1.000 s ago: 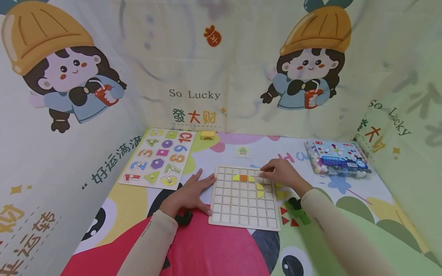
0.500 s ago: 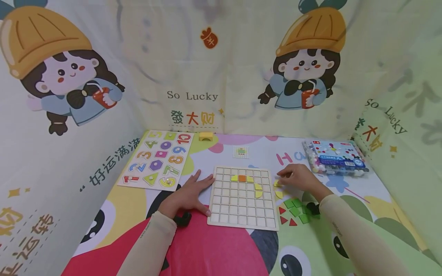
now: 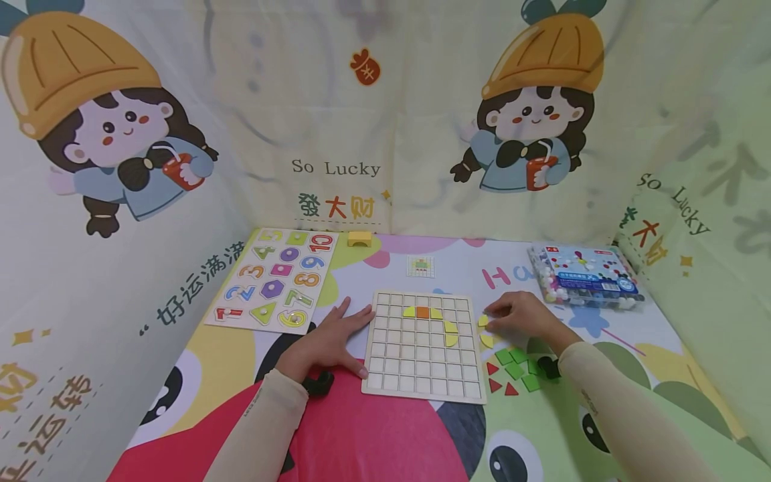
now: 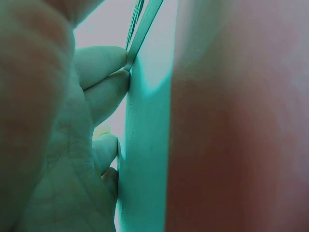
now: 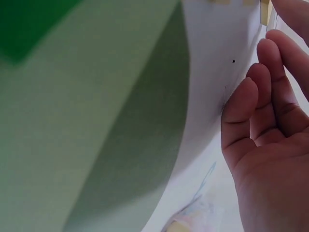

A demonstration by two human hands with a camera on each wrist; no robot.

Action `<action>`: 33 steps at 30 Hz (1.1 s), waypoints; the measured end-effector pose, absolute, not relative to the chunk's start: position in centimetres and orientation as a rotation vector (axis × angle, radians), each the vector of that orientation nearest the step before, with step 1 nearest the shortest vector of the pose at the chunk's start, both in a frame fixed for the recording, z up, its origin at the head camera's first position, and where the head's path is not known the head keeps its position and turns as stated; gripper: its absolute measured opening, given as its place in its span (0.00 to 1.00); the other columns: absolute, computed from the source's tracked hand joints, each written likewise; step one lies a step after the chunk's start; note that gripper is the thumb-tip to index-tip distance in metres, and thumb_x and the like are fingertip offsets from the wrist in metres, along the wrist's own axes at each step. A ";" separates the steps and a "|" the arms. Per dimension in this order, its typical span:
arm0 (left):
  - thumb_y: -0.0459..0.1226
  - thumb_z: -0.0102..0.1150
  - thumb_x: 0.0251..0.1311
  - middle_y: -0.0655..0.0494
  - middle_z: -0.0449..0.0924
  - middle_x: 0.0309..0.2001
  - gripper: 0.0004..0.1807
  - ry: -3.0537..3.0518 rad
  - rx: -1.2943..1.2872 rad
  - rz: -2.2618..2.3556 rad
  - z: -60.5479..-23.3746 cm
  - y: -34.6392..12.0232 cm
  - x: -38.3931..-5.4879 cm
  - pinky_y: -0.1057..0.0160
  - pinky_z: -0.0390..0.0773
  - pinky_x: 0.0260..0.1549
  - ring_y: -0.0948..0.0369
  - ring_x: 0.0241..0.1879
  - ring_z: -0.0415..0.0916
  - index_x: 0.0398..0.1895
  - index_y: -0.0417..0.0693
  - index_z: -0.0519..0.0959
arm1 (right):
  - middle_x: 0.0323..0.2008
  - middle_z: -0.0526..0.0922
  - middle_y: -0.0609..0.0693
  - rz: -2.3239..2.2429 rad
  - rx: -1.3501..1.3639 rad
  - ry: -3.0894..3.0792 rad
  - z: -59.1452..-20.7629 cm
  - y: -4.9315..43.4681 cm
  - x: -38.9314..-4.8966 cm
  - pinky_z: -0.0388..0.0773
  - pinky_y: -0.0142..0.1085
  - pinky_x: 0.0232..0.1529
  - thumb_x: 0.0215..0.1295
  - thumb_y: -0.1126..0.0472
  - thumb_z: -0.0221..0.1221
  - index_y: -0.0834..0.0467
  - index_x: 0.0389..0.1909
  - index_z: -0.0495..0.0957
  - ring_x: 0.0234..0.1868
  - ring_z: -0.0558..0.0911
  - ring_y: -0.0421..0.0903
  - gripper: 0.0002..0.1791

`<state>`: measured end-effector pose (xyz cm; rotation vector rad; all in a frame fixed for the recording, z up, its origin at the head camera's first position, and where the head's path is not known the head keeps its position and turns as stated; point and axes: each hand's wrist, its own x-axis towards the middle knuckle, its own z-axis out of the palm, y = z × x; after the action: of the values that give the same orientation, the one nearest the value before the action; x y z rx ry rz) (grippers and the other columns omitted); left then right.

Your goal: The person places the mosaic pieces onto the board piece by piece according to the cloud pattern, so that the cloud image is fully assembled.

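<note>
My left hand (image 3: pixel 325 341) rests with spread fingers along the left edge of a wooden grid board (image 3: pixel 415 375); in the left wrist view its fingertips (image 4: pixel 113 58) touch the board's side. On the board lie an orange square tile (image 3: pixel 423 312) and several yellow quarter-circle tiles (image 3: pixel 451 340). Just right of the board, my right hand (image 3: pixel 521 314) pinches at a yellow tile (image 3: pixel 483 321) on the table with thumb and forefinger. Another yellow quarter-circle tile (image 3: pixel 486 341) lies just below it. In the right wrist view the remaining fingers (image 5: pixel 239 101) are bent.
Green square tiles (image 3: pixel 515 370) and red triangle tiles (image 3: pixel 495 385) lie right of the board. Behind it is a small pattern card (image 3: pixel 420 266). A number puzzle (image 3: pixel 271 281) stands left, a yellow arch block (image 3: pixel 359 238) at the back, a clear box of beads (image 3: pixel 587 278) at back right.
My right hand has moved right from the board's upper right corner to the loose yellow tiles, then slightly down onto one. My left hand has stayed at the board's edge.
</note>
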<state>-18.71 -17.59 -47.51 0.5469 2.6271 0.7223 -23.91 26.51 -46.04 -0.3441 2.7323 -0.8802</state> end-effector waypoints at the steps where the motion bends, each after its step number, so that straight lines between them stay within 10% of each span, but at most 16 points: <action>1: 0.58 0.86 0.39 0.69 0.51 0.86 0.66 2.628 0.549 0.721 -47.5 -17.6 -18.7 0.34 0.57 0.79 0.46 0.88 0.29 0.84 0.70 0.59 | 0.47 0.92 0.51 -0.880 -0.352 2.727 -46.1 26.5 -23.9 0.86 0.43 0.52 0.61 0.52 0.77 0.56 0.50 0.91 0.49 0.86 0.47 0.19; 33: 0.58 0.86 0.39 0.68 0.51 0.86 0.66 2.626 0.574 0.719 -47.6 -17.7 -18.7 0.34 0.50 0.82 0.46 0.88 0.29 0.84 0.69 0.58 | 0.40 0.91 0.46 -0.792 -0.492 2.724 -46.4 26.4 -24.1 0.84 0.39 0.47 0.63 0.56 0.75 0.54 0.45 0.93 0.42 0.84 0.43 0.11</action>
<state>-18.75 -17.66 -47.65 0.5744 2.6261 0.7186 -24.05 26.44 -46.39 -0.4920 2.7239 -0.7922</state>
